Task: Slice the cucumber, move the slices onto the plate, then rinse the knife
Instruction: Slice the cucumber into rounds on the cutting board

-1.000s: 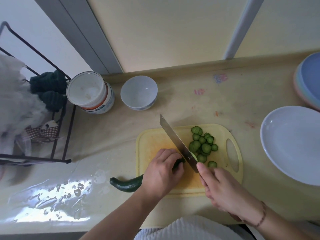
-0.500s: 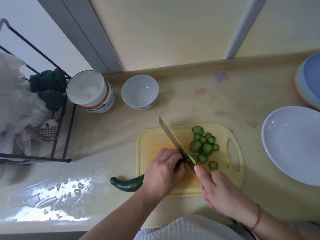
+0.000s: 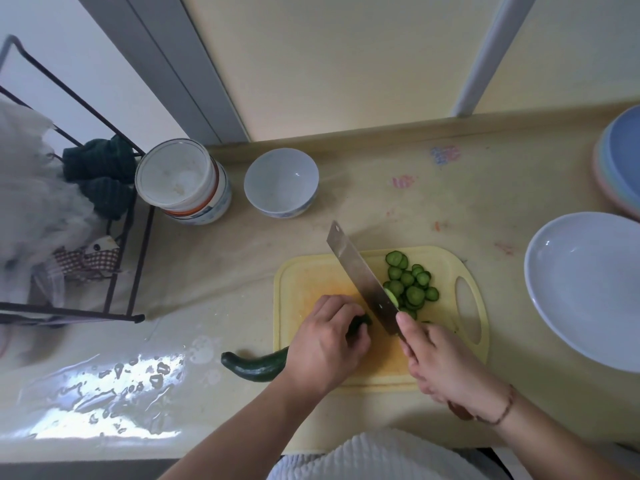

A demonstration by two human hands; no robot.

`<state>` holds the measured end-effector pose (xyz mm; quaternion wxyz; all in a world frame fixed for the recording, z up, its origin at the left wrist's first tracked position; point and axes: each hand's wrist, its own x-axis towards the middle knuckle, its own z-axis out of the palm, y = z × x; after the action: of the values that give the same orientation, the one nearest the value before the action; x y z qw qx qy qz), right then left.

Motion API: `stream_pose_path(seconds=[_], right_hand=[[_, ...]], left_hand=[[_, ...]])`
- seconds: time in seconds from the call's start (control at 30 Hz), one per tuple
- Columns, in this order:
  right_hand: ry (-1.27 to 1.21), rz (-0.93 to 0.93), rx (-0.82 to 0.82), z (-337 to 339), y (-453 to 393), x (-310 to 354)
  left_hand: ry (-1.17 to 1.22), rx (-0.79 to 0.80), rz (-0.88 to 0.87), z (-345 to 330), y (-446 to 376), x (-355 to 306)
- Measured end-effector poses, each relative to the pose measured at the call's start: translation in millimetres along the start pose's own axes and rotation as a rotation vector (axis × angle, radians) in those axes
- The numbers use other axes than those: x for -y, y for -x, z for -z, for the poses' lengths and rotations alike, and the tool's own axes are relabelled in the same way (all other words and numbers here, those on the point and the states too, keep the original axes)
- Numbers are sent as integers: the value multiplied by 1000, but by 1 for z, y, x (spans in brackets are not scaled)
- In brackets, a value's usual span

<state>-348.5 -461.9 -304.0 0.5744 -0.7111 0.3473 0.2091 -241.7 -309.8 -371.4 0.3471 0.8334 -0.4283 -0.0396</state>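
The cucumber (image 3: 258, 366) lay across the near left edge of the yellow cutting board (image 3: 346, 372), its dark stem end hanging off onto the counter (image 3: 214, 271) toward eight o'clock, its cut end on the board. The left hand (image 3: 327, 348) was clamped over it, fingers curled down around the cucumber just short of the cut end. Right beside those fingers, at three o'clock from them, stood the knife (image 3: 360, 275), its broad blade slanting away toward eleven o'clock, with one pale slice clinging to its right face. The right hand (image 3: 446, 367) gripped the handle, which was hidden inside the fist, forefinger stretched up along the blade's base. At one o'clock from the blade a heap of slices (image 3: 410, 284) sat on the board, just beside the steel. Farther out at three o'clock, off the board, waited the white plate (image 3: 588, 289), with a stack of pastel plates (image 3: 620, 164) behind it. At eleven o'clock from the board stood a small white bowl (image 3: 281, 181) and, left of it, a lidded tub (image 3: 183, 181). A black wire rack (image 3: 131, 237) stood at the far left.
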Motion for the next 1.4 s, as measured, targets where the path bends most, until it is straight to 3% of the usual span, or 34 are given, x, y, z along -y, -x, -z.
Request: stream_pose_path(seconds=[0.6, 0.97, 1.17, 1.4], right_hand=[[98, 84, 1, -7, 26, 3], [130, 89, -50, -22, -5, -5], [-20, 12, 24, -1, -9, -10], [-66, -15, 1, 15, -6, -11]], left_hand=[[0, -11, -14, -1, -1, -1], [17, -10, -6, -4, 1, 1], [4, 9, -14, -1, 1, 1], [-25, -2, -25, -1, 3, 1]])
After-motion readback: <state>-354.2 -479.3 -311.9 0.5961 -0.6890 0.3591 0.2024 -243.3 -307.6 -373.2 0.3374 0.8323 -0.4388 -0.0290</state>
